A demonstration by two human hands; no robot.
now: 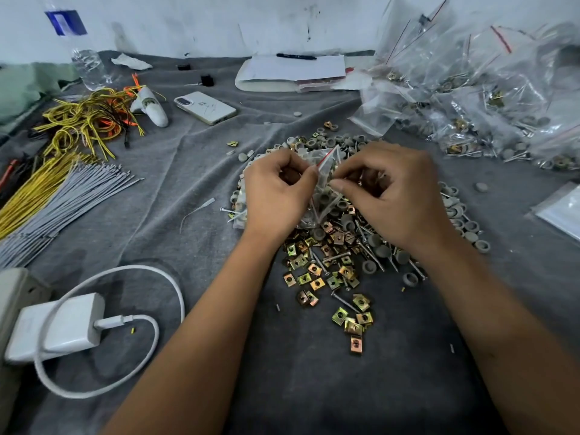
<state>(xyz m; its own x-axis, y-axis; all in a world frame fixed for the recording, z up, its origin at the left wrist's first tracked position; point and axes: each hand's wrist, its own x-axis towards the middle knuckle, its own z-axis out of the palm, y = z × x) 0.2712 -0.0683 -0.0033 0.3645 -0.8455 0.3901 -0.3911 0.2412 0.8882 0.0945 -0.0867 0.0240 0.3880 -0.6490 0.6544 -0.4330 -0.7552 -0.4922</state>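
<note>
Together, we pinch a small clear zip bag [324,183] between both hands: our left hand [276,189] and right hand [392,196] curl their fingers on its top edge, above the pile of clips and grey caps [339,252].

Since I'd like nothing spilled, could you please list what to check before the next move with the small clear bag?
1. Grip: left hand and right hand both pinch the small clear bag: ok.
2. Contents: grey caps show inside; count: cannot tell.
3. Bag's mouth sealed: cannot tell.
4. Loose clip nuts lie right under the hands: ok.
5. Heap of filled bags at the right rear, in view: ok.
</note>
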